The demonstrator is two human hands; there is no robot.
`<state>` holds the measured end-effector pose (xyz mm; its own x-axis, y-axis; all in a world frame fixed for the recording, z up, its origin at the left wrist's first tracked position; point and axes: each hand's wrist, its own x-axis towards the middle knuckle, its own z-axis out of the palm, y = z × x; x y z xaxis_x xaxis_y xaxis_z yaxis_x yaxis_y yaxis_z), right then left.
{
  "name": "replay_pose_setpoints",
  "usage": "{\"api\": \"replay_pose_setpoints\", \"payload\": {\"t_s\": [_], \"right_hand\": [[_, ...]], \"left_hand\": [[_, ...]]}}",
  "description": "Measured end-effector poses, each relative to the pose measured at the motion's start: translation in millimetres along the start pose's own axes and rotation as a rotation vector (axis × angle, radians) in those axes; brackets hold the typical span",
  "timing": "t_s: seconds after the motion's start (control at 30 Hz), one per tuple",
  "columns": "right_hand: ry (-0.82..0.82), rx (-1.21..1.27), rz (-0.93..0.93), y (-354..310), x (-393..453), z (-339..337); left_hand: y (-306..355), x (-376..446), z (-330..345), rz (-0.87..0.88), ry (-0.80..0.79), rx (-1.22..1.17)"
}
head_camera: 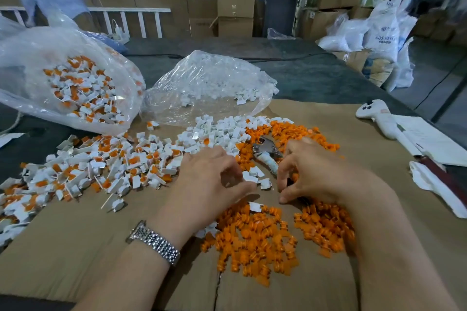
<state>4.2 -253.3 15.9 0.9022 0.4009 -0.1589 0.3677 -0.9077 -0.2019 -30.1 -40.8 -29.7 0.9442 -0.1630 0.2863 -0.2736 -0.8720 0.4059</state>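
Observation:
Both my hands hover low over a cardboard sheet (75, 247) strewn with small plastic parts. My left hand (209, 179), a metal watch on its wrist, has curled fingers over a few white parts (255, 175); blur hides whether it holds one. My right hand (310, 171) curls its fingers down at the edge of the loose orange parts (255, 237). A pile of plain white parts (222, 131) lies just beyond the hands. Joined white-and-orange pieces (101, 166) spread to the left.
A metal tool with a wrapped handle (267, 153) lies between the hands. Clear bags stand behind: one with joined pieces (75, 88), one with white parts (209, 83). A white handheld device (376, 118) and papers lie right. Cardboard boxes and sacks fill the background.

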Motion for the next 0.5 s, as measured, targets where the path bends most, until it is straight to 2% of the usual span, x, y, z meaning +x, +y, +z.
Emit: {"api": "replay_pose_setpoints", "payload": {"t_s": [0.07, 0.2, 0.3, 0.5], "right_hand": [[0.011, 0.021, -0.022, -3, 1, 1], [0.172, 0.232, -0.096, -9, 4, 3], [0.227, 0.347, -0.113, -11, 7, 5], [0.348, 0.701, -0.153, -16, 10, 3]], "left_hand": [[0, 1, 4, 0.003, -0.018, 0.019], [1, 2, 9, -0.004, -0.01, 0.012], [-1, 3, 9, 0.009, 0.019, -0.027], [-1, 0, 3, -0.096, 0.086, -0.418]]}}
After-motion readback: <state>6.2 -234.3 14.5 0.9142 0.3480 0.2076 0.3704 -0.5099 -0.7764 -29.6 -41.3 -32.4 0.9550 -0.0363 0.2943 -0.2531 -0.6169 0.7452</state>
